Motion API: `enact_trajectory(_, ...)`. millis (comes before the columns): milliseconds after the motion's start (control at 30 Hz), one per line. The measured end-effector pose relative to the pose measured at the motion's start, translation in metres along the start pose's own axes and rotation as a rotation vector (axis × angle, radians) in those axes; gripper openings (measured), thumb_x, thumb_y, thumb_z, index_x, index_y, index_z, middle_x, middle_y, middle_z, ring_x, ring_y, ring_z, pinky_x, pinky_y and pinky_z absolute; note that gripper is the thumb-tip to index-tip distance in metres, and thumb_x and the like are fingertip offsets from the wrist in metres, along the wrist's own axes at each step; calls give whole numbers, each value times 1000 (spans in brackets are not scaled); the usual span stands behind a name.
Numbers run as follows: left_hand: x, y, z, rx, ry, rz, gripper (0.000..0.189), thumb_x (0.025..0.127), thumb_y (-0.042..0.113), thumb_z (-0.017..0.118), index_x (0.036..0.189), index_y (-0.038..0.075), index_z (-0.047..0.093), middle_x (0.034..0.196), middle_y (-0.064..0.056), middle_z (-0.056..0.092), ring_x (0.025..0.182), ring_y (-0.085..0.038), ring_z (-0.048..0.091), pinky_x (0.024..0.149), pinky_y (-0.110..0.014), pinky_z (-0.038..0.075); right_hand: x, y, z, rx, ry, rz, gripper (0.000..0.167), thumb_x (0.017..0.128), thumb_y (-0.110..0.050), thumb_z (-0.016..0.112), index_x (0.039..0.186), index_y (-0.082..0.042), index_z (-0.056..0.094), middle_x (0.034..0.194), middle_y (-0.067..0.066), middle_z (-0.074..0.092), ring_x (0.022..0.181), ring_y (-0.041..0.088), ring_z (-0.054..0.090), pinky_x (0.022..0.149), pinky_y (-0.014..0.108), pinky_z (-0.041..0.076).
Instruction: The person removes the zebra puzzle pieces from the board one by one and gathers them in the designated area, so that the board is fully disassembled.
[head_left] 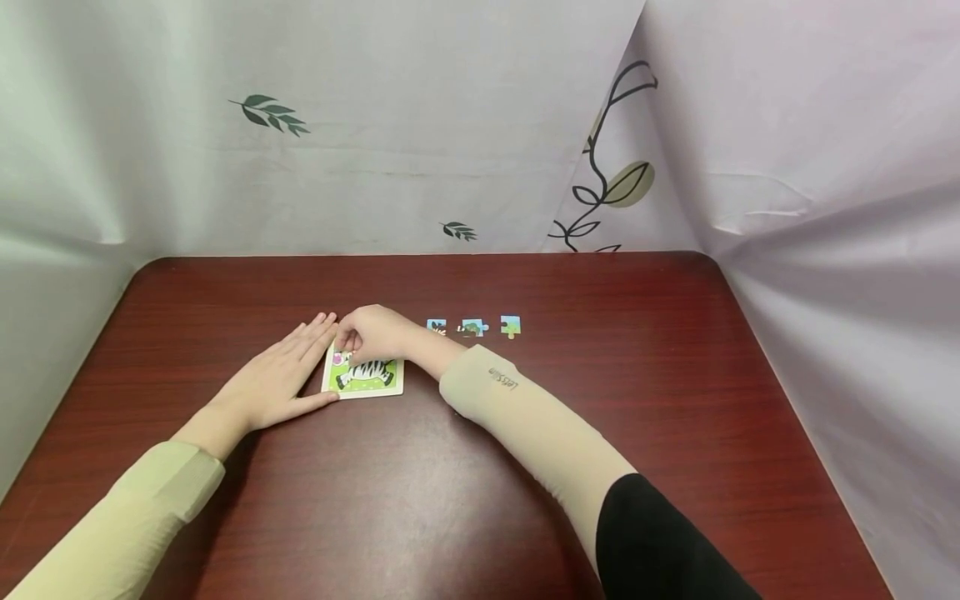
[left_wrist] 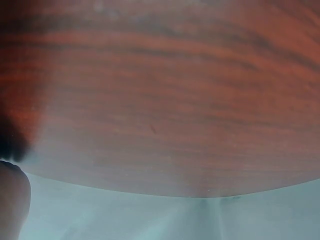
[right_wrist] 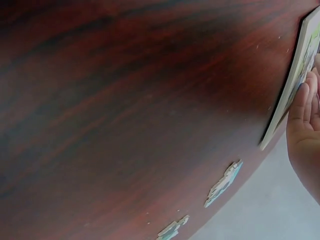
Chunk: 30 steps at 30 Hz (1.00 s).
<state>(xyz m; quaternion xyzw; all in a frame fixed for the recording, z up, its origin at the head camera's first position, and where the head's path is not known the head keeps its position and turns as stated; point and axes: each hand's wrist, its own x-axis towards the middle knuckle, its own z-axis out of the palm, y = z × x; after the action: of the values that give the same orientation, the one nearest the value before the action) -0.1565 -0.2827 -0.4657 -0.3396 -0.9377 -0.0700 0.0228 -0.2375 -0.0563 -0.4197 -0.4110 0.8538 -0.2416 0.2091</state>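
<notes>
One puzzle board (head_left: 363, 387) with three loose pieces (head_left: 473, 327) lying to its right

Two hands are working at the board, which is lying flat on one red-brown desk (head_left: 375, 492). The left hand (head_left: 273, 379) is resting at the board's left side, its fingers stretched straight and its thumb standing well apart from them; that thumb is touching the board's near left corner, and the index finger is lying by the far left corner. The right hand (head_left: 375, 333) is bending over the board's far part with its fingers curled, hiding some of the picture; whether those fingertips are pinching a piece, I cannot tell. Below them, one printed zebra (head_left: 367, 372) is showing on a green ground within the board's pale border.

The three pieces are forming one row, about level with the board's far edge. The piece nearest the board (head_left: 436, 325) is sitting just beside the right forearm; the second is lying farther off, and the third (head_left: 511, 325) is lying farthest from the board, all three apart from one another.

Two pale sleeves, left (head_left: 142, 508) and right (head_left: 540, 425), are covering the forearms on the board's near side. Beyond the board, one pale cloth (head_left: 375, 50) is hanging behind the desk, bearing two leaf sprigs and one vine.
</notes>
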Motion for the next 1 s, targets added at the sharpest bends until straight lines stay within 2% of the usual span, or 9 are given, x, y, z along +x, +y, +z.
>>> enact_trajectory(467,0,-1,0,-1,11,11,101,98,54,69,168,0,21,175,-22,25,165,-35,22,136,-22,-4,0,-4,3,-142,-26,-7,29,95,-22,82,122,-13,76,112,-1,72,98,4,62,87,10,46)
enact_trajectory(1000,0,-1,2,0,18,12,101,98,55,69,167,-2,23,174,-23,26,165,-35,21,136,-23,-3,0,0,9,-69,0,-4,31,95,-19,81,125,-12,73,112,-1,71,97,4,60,84,8,44)
